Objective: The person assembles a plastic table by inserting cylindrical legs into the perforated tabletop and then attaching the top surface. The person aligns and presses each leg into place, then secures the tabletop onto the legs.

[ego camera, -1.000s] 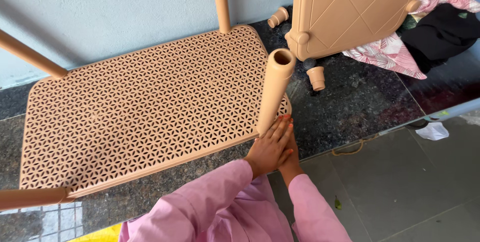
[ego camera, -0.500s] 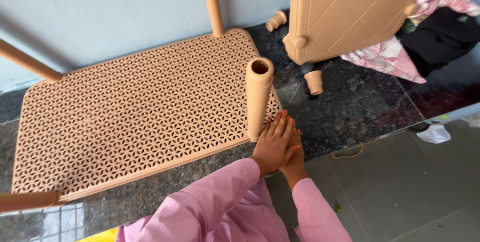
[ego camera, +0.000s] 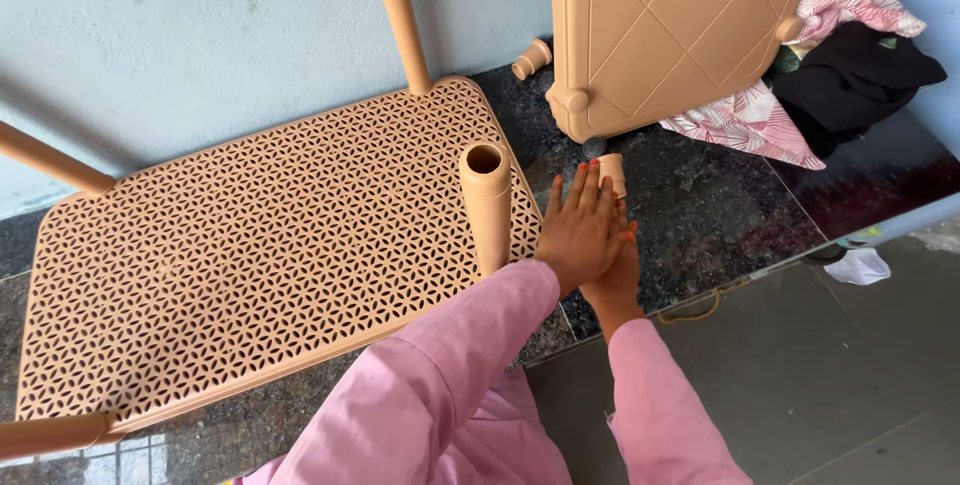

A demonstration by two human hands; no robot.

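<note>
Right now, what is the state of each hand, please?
Left hand: open, flat, holding nothing, beside the upright tan plastic tube leg.
Right hand: mostly hidden under the left; cannot be told.

Soft, even daylight fills the scene, bright without harsh glare. The upright tan plastic tube leg [ego camera: 487,207] casts only a faint shadow. The polished dark speckled stone floor [ego camera: 720,210] shows a dull sheen. Focus is sharp; edges perhaps bend slightly.

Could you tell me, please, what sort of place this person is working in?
Probably a home, perhaps a porch or utility corner: a painted wall behind a dark polished stone ledge, clothes heaped in the corner, and a perforated plastic shelf panel lying flat with tube legs attached.
</note>
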